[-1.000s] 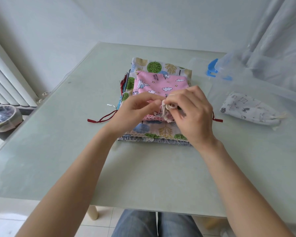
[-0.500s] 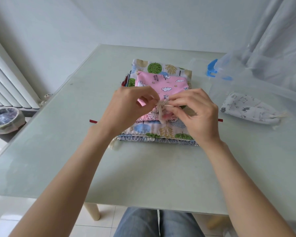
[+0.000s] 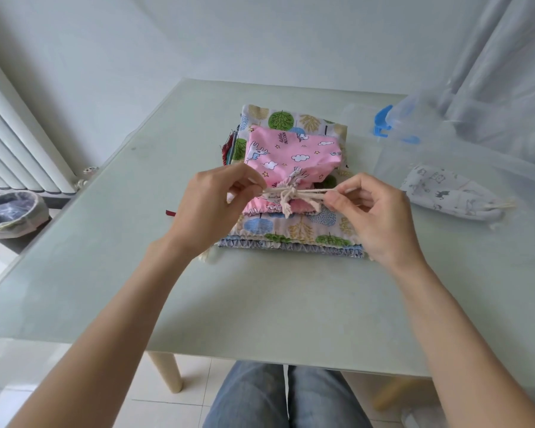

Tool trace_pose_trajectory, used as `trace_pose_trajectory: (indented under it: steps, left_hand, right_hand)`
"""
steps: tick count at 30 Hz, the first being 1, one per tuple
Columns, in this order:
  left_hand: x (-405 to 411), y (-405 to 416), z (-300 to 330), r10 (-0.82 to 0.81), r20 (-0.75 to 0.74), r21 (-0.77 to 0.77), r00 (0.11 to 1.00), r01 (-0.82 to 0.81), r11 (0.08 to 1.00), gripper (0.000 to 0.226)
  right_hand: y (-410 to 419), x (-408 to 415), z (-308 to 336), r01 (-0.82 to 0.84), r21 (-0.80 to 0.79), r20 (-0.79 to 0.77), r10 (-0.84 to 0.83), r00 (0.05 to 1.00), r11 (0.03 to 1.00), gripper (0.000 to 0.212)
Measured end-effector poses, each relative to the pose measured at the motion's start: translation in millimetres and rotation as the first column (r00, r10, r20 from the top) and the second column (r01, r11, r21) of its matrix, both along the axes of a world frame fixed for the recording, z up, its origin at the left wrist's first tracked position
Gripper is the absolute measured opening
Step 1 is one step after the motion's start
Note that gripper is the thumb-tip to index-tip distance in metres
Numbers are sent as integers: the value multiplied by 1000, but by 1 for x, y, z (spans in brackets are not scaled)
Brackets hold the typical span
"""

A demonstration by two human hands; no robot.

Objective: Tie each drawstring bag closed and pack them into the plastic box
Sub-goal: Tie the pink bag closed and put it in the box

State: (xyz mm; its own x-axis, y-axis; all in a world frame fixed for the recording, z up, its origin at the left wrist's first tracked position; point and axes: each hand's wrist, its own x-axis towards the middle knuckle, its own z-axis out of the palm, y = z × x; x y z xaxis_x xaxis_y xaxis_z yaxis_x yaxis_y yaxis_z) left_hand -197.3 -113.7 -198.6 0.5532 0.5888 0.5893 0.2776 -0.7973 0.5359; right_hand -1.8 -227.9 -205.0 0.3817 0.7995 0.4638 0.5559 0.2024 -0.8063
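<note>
A pink cloud-print drawstring bag point(image 3: 294, 149) lies on top of a stack of flat bags; the tree-print bag point(image 3: 291, 118) shows beneath it. Its mouth is gathered, and the cream drawstring point(image 3: 288, 194) is knotted and stretched taut sideways. My left hand point(image 3: 217, 205) pinches the cord's left end. My right hand point(image 3: 374, 211) pinches the right end. A white printed bag point(image 3: 445, 193), tied shut, lies inside the clear plastic box point(image 3: 464, 156) at the right.
The glass-topped table point(image 3: 260, 304) holds everything. The box has blue latches point(image 3: 383, 122) on its far side. A radiator and a lined waste basket point(image 3: 10, 211) stand on the floor at the left. A curtain hangs at the right.
My hands have moved apart, pulling the cream cord ends sideways so the knot draws tight over the pink bag's gathered mouth. Before, both hands were close together working the cord.
</note>
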Motion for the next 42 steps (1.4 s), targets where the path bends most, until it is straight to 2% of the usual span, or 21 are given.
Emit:
trace_pose_trajectory:
  steps: [4, 7, 9, 12, 14, 16, 18, 20, 22, 24, 26, 29, 31, 33, 34, 36, 37, 38, 40, 42]
  left_hand:
    - [-2, 1, -8, 71, -77, 110, 994, -62, 992, 9]
    - [-5, 1, -7, 31, -104, 151, 994, -15, 988, 5]
    - [-7, -2, -5, -61, -72, 88, 996, 67, 994, 7]
    - [-6, -6, 1, -150, -21, -43, 988, 149, 988, 20]
    - [-5, -3, 5, -127, -2, 0, 992, 127, 992, 23]
    - [-3, 8, 9, -91, 9, 34, 996, 91, 995, 21]
    - [0, 25, 11, -79, -35, -9, 996, 78, 997, 25]
    - [3, 46, 13, -85, -138, -63, 987, 77, 995, 41]
    - [10, 68, 20, -93, -271, -70, 958, 77, 995, 57]
    - [20, 88, 24, -128, -408, -98, 904, 97, 991, 67]
    - [32, 106, 22, -199, -506, -141, 839, 147, 979, 72]
    - [50, 124, 16, -283, -585, -205, 760, 199, 958, 65]
    - [58, 129, 13, -300, -590, -238, 750, 194, 952, 48]
    - [62, 131, 12, -218, -570, -190, 792, 131, 973, 30]
    - [65, 131, 14, -138, -549, -117, 824, 87, 989, 28]
    - [69, 130, 21, 26, -445, 59, 895, 0, 998, 32]
    - [71, 128, 27, 80, -365, 115, 927, -41, 993, 37]
    - [75, 126, 38, 120, -280, 154, 952, -79, 985, 40]
    - [84, 120, 60, 153, -104, 168, 983, -134, 977, 39]
    - [96, 114, 87, 134, 11, 147, 991, -135, 980, 35]
  right_hand:
    - [-8, 0, 2, 10, -30, 33, -9, 999, 999, 8]
    - [-14, 5, 6, -14, -63, 23, 16, 1000, 998, 8]
    - [-19, 12, 11, -56, -132, 79, 67, 995, 990, 9]
    - [-23, 14, 17, -117, -213, 240, 168, 956, 970, 35]
    - [-18, 8, 20, -140, -178, 375, 198, 906, 974, 50]
    - [-9, 2, 19, -165, -160, 538, 227, 812, 973, 56]
    - [3, -2, 15, -143, -256, 665, 282, 691, 956, 61]
    - [12, -4, 8, -85, -372, 707, 342, 619, 924, 60]
    - [21, -4, 14, -56, -396, 694, 339, 635, 917, 46]
    - [29, 0, 25, -77, -364, 608, 299, 736, 928, 32]
    - [37, 10, 36, -90, -300, 510, 240, 826, 950, 28]
    - [47, 32, 47, -33, -243, 449, 142, 882, 970, 34]
    - [52, 48, 52, 45, -232, 470, 72, 880, 972, 42]
    - [56, 61, 57, 156, -238, 576, 10, 818, 959, 39]
    - [58, 65, 62, 205, -231, 633, -13, 774, 951, 32]
    - [60, 72, 75, 237, -214, 671, -33, 741, 948, 10]
    - [61, 74, 82, 233, -203, 665, -41, 745, 951, 6]
    - [61, 77, 92, 237, -187, 644, -63, 762, 953, 12]
    - [62, 82, 113, 204, -178, 465, -101, 880, 963, 22]
    - [60, 87, 134, 113, -135, 162, -91, 983, 984, 23]
